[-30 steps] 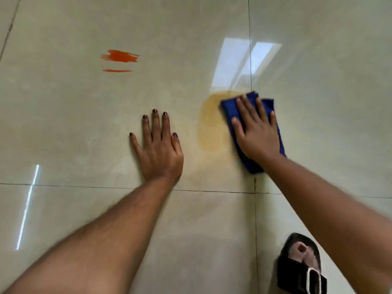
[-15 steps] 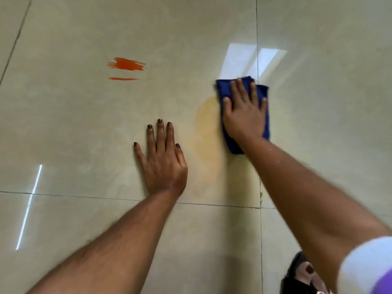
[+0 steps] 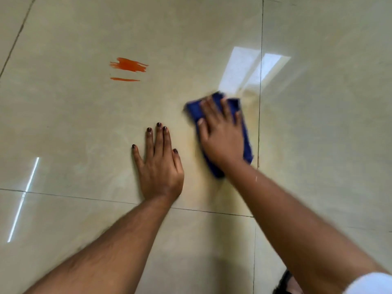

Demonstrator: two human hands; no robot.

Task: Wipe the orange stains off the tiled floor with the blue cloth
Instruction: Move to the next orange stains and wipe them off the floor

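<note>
The right hand (image 3: 222,136) presses flat, fingers spread, on the blue cloth (image 3: 246,143) to scrub; the left hand (image 3: 159,164) lies open, bracing. Orange stains (image 3: 129,65) wait at ten o'clock.

Indoor room: glossy beige tiled floor (image 3: 84,124)

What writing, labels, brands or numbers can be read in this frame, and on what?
None. The tiled floor, the blue cloth, the orange stains and the sandal at the bottom edge show no words, numbers or signs.
</note>
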